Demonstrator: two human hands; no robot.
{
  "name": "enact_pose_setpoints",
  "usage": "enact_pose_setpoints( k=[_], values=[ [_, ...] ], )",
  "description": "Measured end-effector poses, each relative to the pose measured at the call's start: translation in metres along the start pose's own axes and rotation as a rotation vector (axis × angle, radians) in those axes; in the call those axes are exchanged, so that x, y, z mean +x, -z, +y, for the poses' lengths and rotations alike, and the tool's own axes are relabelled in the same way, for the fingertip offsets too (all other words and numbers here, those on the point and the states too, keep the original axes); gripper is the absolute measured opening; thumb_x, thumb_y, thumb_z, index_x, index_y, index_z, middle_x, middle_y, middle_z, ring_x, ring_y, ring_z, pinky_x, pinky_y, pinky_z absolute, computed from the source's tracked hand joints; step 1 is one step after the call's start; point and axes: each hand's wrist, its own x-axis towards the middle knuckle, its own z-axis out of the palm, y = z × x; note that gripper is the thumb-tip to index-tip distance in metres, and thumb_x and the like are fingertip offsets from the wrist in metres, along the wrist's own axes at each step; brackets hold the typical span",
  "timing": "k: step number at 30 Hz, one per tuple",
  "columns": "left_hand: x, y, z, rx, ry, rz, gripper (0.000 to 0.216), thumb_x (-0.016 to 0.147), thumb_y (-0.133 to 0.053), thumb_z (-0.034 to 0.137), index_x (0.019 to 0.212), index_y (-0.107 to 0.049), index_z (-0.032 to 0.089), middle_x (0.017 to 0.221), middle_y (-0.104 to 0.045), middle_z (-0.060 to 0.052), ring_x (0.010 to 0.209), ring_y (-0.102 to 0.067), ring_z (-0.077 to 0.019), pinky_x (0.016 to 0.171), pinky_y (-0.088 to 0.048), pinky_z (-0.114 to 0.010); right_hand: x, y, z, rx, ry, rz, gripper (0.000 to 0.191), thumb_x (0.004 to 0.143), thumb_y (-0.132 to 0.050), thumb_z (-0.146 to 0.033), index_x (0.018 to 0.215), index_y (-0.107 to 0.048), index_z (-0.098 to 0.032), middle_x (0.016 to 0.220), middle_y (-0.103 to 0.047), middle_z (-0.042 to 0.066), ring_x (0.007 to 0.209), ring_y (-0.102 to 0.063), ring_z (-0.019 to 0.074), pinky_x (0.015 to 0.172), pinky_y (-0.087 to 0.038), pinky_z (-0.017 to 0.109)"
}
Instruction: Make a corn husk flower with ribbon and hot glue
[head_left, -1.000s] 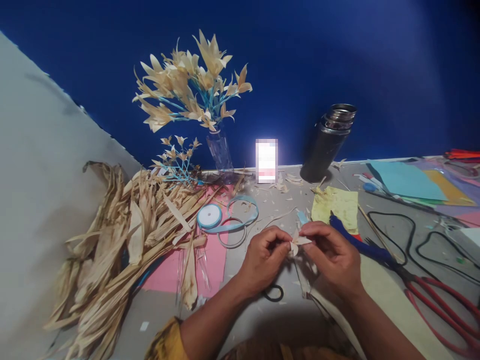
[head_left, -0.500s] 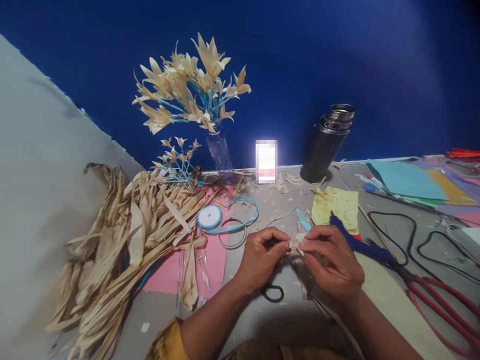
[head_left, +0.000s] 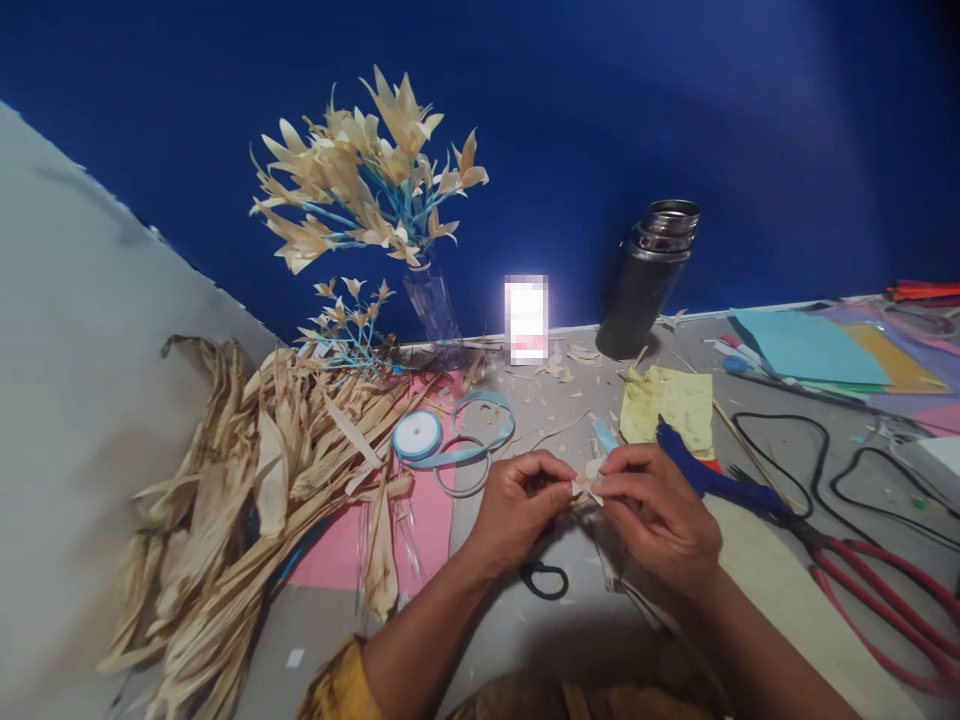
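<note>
My left hand (head_left: 521, 505) and my right hand (head_left: 656, 505) meet above the grey table (head_left: 525, 640), both pinched on a small pale husk flower (head_left: 589, 478) held between their fingertips. Most of the flower is hidden by my fingers. A thin clear strip hangs down from it below my right hand. A black loop, like a scissors handle (head_left: 546, 580), lies on the table just under my left hand.
A heap of dried husks (head_left: 247, 490) covers the left side, over pink paper (head_left: 427, 520). A blue ribbon spool (head_left: 418, 436), a vase of husk flowers (head_left: 367, 190), a steel flask (head_left: 649, 275), yellow paper (head_left: 671, 405), red-handled shears (head_left: 877, 600), black cable (head_left: 825, 470) and coloured sheets (head_left: 817, 350) surround my hands.
My fingers have closed tighter round the flower, so less of it shows than a second ago. The view has shifted slightly to the right.
</note>
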Motion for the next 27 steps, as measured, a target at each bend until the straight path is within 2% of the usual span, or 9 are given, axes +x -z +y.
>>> enact_pose_setpoints(
  k=[5,12,18,21,24,27],
  values=[
    [0.0008,0.0032,-0.0005,0.034,0.016,-0.005,0.024,0.069,-0.084,0.034,0.072,-0.072,0.013,0.058,-0.059,0.001,0.051,-0.05,-0.0093,0.051,-0.037,-0.022,-0.0001,-0.0004,0.0015,0.03,-0.008,-0.037,0.026,0.088,-0.067,-0.003,0.097,-0.074,-0.026,0.094,-0.065,0.005,0.084,-0.066,0.0184,0.07,-0.056,0.03],
    [-0.0007,0.0016,-0.0041,0.127,-0.08,-0.01,0.008,0.073,-0.076,0.022,0.073,-0.071,0.015,0.064,-0.061,0.002,0.053,-0.051,-0.0082,0.054,-0.039,-0.021,0.0036,-0.002,0.0021,0.054,-0.012,-0.033,0.024,0.088,-0.068,-0.004,0.096,-0.075,-0.025,0.091,-0.067,0.004,0.082,-0.067,0.018,0.069,-0.055,0.029],
    [0.0017,0.004,-0.0034,0.025,-0.015,-0.025,0.018,0.068,-0.084,0.027,0.069,-0.071,0.014,0.061,-0.061,0.002,0.05,-0.051,-0.0083,0.05,-0.037,-0.021,0.0015,0.0005,0.0009,0.086,-0.027,-0.058,0.023,0.089,-0.067,-0.005,0.096,-0.074,-0.026,0.093,-0.066,0.004,0.083,-0.067,0.0182,0.069,-0.054,0.029],
    [0.0029,0.0051,-0.0039,-0.025,-0.03,-0.043,0.021,0.066,-0.087,0.029,0.066,-0.071,0.014,0.062,-0.063,0.001,0.049,-0.051,-0.008,0.049,-0.037,-0.021,-0.0024,-0.0007,0.0021,0.105,-0.088,-0.055,0.021,0.09,-0.066,-0.006,0.1,-0.07,-0.025,0.096,-0.065,0.005,0.084,-0.066,0.0181,0.068,-0.053,0.029],
    [0.003,0.0052,-0.0052,-0.04,-0.05,-0.014,0.02,0.066,-0.087,0.026,0.064,-0.072,0.014,0.062,-0.064,0.0,0.049,-0.052,-0.0077,0.049,-0.038,-0.02,-0.0043,-0.0033,0.0035,0.106,-0.175,-0.051,0.017,0.091,-0.067,-0.009,0.098,-0.065,-0.024,0.095,-0.065,0.004,0.078,-0.064,0.0167,0.06,-0.048,0.026],
    [0.0027,0.0052,-0.0079,-0.062,-0.046,0.022,0.019,0.067,-0.087,0.027,0.064,-0.073,0.014,0.059,-0.062,0.001,0.048,-0.051,-0.0072,0.048,-0.038,-0.02,-0.003,-0.0053,0.0033,0.085,-0.189,-0.102,0.015,0.091,-0.065,-0.01,0.096,-0.065,-0.024,0.092,-0.066,0.002,0.071,-0.062,0.0146,0.059,-0.047,0.025]
  ],
)
